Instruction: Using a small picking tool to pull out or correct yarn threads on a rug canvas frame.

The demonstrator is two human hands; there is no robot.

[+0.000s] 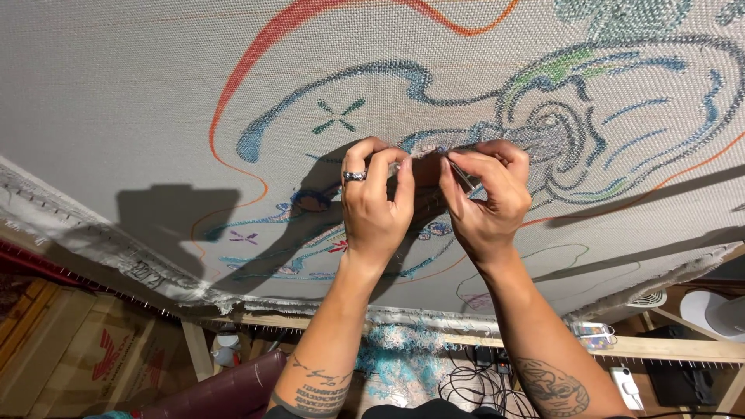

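**Both hands meet on one spot of the stretched cloth**

Head view: the stretched backing cloth (140, 93), grey-white and drawn with orange, blue and green outlines, fills the view beyond the hands and tilts away above them. The left hand (376, 203), a ring on one finger, has its fingers curled, thumb and forefinger closed on the cloth surface; whether they nip a loose thread there cannot be told. The right hand (487, 203) is just beside it, fingertips nearly touching those of the left, and pinches a thin metal tool (462, 175). The tool's long axis slants from the right palm up and leftward, its tip pointing into the narrow gap between the two hands, where it meets the blue tufted outline (419, 143). That worked spot lies straight ahead of both sets of fingertips; neither hand is clearly nearer.

Below the wrists, the wooden frame rail (667, 347) runs across, with cables (466, 384) beneath it.
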